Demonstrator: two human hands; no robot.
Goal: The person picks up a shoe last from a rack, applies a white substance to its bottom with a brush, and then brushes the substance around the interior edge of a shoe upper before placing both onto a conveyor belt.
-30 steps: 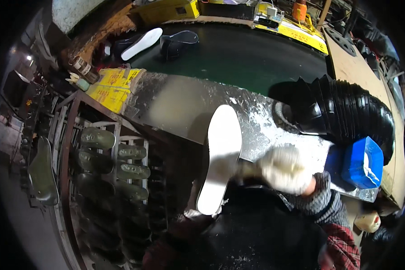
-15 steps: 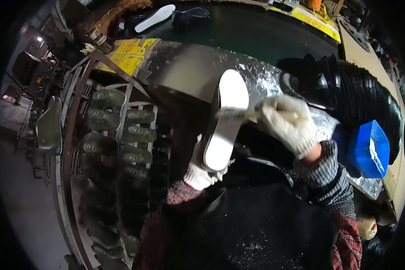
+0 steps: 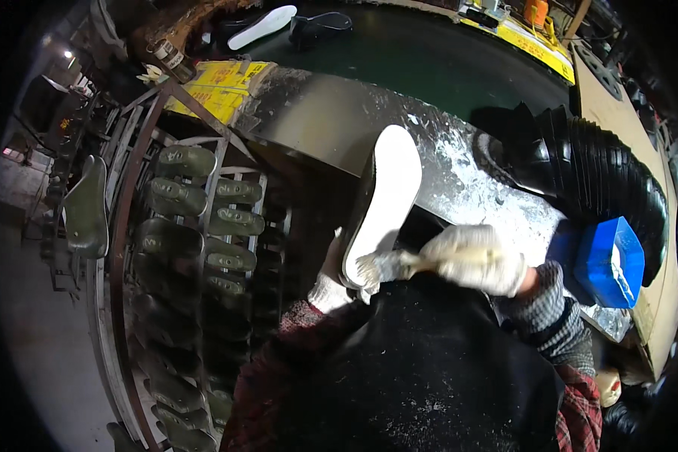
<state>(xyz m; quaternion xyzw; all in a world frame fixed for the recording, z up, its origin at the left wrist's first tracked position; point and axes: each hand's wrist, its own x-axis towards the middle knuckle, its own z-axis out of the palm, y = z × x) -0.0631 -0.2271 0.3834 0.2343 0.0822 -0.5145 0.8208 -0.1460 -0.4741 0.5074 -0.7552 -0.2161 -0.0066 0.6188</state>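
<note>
A white insole (image 3: pixel 392 181) faces up on a dark shoe last, its wide end pointing away from me. Beneath the narrow heel end, my left hand (image 3: pixel 330 282), in a white knit glove, is closed round the last; most of its fingers are hidden. My right hand (image 3: pixel 478 260), gloved too, grips the handle of a flat brush (image 3: pixel 388 267). The pale bristles touch the heel end of the insole. To the right of that hand stands a blue plastic tub (image 3: pixel 606 264) with white stuff on its inner wall.
On the left, a metal rack (image 3: pixel 120 226) carries several olive-green shoe lasts (image 3: pixel 230 256). White residue spatters the dark workbench (image 3: pixel 324 124) ahead. A row of black curved pieces (image 3: pixel 603 162) stands at the right. Farther back lie another white insole (image 3: pixel 262 27) and yellow printed sheets (image 3: pixel 226 84).
The brush in my right hand has moved from the middle of the insole down to its heel end. My left hand still holds the last, almost in the same place.
</note>
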